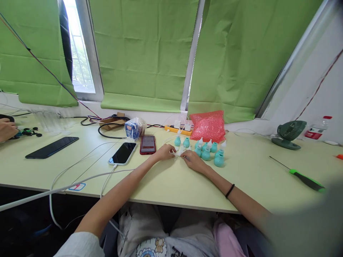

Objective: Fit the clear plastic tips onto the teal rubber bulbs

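Note:
My left hand (166, 152) is closed, its fingertips pinching at small clear-white pieces (179, 152) on the table. From the other side my right hand (192, 160) reaches the same pieces with bent fingers pressed together. What exactly each hand grips is too small to make out. Just beyond and to the right stand several teal bulbs (206, 154), some topped with clear-white pointed tips. One open-topped teal bulb (219, 160) is nearest to my right forearm. Two more teal bulbs (186, 142) stand behind my hands.
Left of my hands lie a red-cased phone (148, 145), a white phone (122, 153) on a cable and a black phone (52, 147). Behind are a power strip (178, 130) and pink bubble wrap (208, 126). A screwdriver (305, 179) and fan (290, 134) are right. Another person's hand (7, 129) is far left.

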The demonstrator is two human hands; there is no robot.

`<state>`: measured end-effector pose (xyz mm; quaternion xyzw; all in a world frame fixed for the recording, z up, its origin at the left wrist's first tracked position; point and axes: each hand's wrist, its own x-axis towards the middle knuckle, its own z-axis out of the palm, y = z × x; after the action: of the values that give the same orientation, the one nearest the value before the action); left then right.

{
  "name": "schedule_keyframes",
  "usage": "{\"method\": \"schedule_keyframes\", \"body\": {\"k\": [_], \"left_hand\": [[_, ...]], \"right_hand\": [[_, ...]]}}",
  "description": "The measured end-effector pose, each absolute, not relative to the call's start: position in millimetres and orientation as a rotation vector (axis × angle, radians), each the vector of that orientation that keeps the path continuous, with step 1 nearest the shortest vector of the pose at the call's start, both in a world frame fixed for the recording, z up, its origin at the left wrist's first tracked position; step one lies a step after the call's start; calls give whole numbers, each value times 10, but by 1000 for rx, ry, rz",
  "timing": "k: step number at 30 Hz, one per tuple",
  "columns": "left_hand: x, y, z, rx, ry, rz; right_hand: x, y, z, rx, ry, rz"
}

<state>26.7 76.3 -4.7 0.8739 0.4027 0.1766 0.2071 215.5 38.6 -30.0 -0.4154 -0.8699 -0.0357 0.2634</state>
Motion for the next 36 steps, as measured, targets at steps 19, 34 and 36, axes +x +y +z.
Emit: {"method": "schedule_keyframes", "body": {"k": [19, 34, 36], "left_hand": [[57, 748, 156, 2594, 1310, 204], [167, 728, 115, 2564, 1126, 481], [218, 693, 120, 2537, 1070, 564]], "right_hand": [[2218, 463, -384, -1267, -2176, -177], [2153, 388, -310, -1192, -1956, 39], [2148, 386, -286, -1186, -1941, 43]]}}
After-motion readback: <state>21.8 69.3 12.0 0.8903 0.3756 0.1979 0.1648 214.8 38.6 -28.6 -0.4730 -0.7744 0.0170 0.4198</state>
